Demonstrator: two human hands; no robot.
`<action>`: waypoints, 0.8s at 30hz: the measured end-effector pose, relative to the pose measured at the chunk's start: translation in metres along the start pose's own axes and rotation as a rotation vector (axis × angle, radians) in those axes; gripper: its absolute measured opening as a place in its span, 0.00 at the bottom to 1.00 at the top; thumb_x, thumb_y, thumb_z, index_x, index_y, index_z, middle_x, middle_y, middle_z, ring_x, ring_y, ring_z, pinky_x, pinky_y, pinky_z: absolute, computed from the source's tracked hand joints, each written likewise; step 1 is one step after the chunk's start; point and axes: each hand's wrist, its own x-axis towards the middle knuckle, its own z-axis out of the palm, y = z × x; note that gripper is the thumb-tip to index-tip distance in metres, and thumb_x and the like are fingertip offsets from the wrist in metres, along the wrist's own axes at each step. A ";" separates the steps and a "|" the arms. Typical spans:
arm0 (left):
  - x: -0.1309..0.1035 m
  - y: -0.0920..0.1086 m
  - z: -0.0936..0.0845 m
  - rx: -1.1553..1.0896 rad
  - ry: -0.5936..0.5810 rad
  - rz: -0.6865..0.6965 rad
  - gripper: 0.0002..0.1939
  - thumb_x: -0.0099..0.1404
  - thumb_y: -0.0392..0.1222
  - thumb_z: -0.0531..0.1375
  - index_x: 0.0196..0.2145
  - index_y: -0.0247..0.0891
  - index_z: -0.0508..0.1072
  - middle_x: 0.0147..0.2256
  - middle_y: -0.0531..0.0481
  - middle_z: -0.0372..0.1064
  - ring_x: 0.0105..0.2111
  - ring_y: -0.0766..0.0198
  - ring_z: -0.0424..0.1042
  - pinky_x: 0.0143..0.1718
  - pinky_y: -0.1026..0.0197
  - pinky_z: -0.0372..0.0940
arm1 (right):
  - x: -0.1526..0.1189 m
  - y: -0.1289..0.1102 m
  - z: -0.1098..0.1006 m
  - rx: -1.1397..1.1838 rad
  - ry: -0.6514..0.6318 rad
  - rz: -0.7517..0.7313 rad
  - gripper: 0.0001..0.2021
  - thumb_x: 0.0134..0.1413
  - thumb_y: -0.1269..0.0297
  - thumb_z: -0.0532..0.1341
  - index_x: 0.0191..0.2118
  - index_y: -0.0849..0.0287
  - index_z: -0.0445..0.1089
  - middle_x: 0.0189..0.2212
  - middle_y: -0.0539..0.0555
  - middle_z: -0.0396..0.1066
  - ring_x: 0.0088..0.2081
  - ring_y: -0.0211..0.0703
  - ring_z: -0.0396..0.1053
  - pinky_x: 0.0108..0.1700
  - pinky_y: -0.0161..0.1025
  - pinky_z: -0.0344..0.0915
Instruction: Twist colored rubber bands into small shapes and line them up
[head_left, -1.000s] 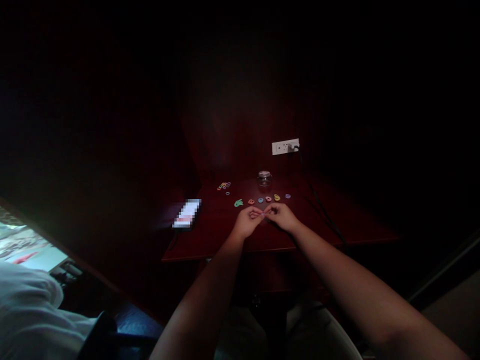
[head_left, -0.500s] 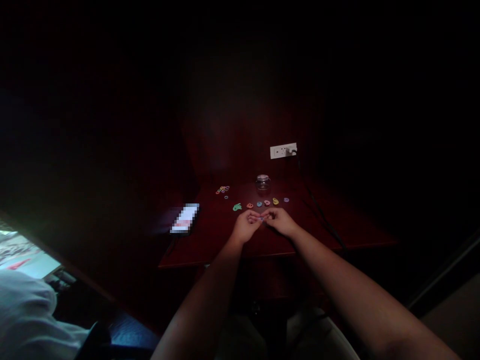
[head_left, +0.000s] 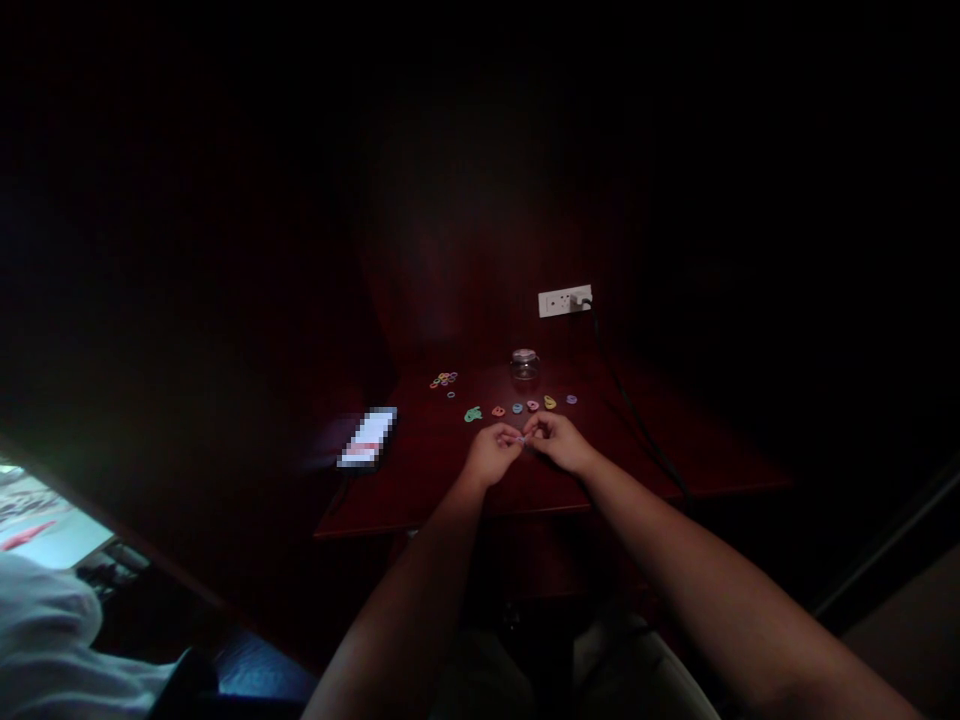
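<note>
My left hand [head_left: 495, 452] and my right hand [head_left: 556, 442] meet fingertip to fingertip over the dark red table. Between them is a small purplish band [head_left: 522, 440], pinched by both. Just beyond my hands lies a row of small coloured bands: a green bunch [head_left: 472, 414], an orange-red group [head_left: 499, 411], a blue group [head_left: 517, 408], a pink group [head_left: 533, 406], a yellow group [head_left: 550, 402] and a purple one [head_left: 571, 399]. Farther left is a mixed pile of bands [head_left: 444, 380], with a single band [head_left: 451, 395] near it.
A lidded clear jar [head_left: 524, 364] stands behind the row. On the left lies a lit phone [head_left: 367, 438]. A white wall socket [head_left: 565, 301] holds a plug, whose black cable [head_left: 637, 415] runs down across the table's right side. White cloth [head_left: 45, 630] shows at lower left.
The fingertips of my right hand have risen slightly and drawn a little away from my left fingertips. The view has shifted slightly.
</note>
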 end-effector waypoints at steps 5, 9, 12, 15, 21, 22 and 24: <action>0.000 0.001 0.000 0.008 0.007 0.014 0.06 0.50 0.38 0.57 0.26 0.32 0.68 0.23 0.51 0.66 0.21 0.72 0.61 0.23 0.69 0.56 | -0.002 -0.002 0.002 -0.007 0.004 -0.011 0.08 0.37 0.64 0.59 0.26 0.62 0.62 0.13 0.42 0.53 0.15 0.28 0.48 0.18 0.28 0.46; 0.001 0.002 0.000 0.007 0.027 0.010 0.04 0.49 0.35 0.57 0.25 0.33 0.65 0.21 0.54 0.62 0.20 0.74 0.59 0.22 0.71 0.54 | -0.002 -0.002 0.003 -0.059 0.006 -0.030 0.07 0.37 0.66 0.59 0.26 0.62 0.61 0.13 0.42 0.52 0.15 0.27 0.47 0.18 0.28 0.45; 0.000 0.002 -0.001 0.077 0.028 0.030 0.03 0.50 0.35 0.56 0.25 0.34 0.62 0.19 0.57 0.58 0.19 0.75 0.56 0.21 0.72 0.51 | -0.002 -0.001 0.004 -0.083 -0.008 -0.046 0.05 0.38 0.67 0.58 0.25 0.62 0.61 0.13 0.43 0.52 0.16 0.28 0.48 0.18 0.27 0.46; -0.001 0.000 -0.002 0.192 0.047 0.034 0.03 0.50 0.35 0.55 0.25 0.35 0.62 0.19 0.58 0.56 0.19 0.75 0.54 0.20 0.72 0.49 | -0.002 -0.002 0.006 -0.117 -0.017 -0.075 0.04 0.38 0.69 0.57 0.25 0.62 0.62 0.15 0.44 0.54 0.17 0.28 0.49 0.19 0.27 0.47; 0.000 -0.003 -0.004 0.298 0.019 0.030 0.07 0.53 0.36 0.53 0.32 0.36 0.67 0.22 0.56 0.61 0.22 0.73 0.59 0.24 0.70 0.53 | -0.003 -0.002 0.007 -0.169 0.000 -0.119 0.02 0.38 0.70 0.55 0.24 0.62 0.62 0.16 0.45 0.55 0.18 0.29 0.50 0.20 0.28 0.48; 0.000 -0.004 -0.004 0.294 0.016 0.038 0.07 0.54 0.37 0.53 0.32 0.36 0.68 0.23 0.55 0.62 0.23 0.72 0.59 0.24 0.70 0.53 | -0.002 -0.002 0.006 -0.165 0.027 -0.113 0.02 0.38 0.70 0.55 0.24 0.62 0.62 0.15 0.44 0.54 0.18 0.29 0.49 0.19 0.28 0.47; 0.001 -0.005 -0.003 0.277 0.016 0.050 0.08 0.55 0.41 0.53 0.30 0.35 0.69 0.23 0.54 0.63 0.23 0.72 0.60 0.25 0.70 0.54 | -0.002 -0.001 0.004 -0.142 0.090 -0.101 0.03 0.38 0.69 0.55 0.24 0.62 0.61 0.15 0.44 0.52 0.17 0.29 0.49 0.19 0.28 0.46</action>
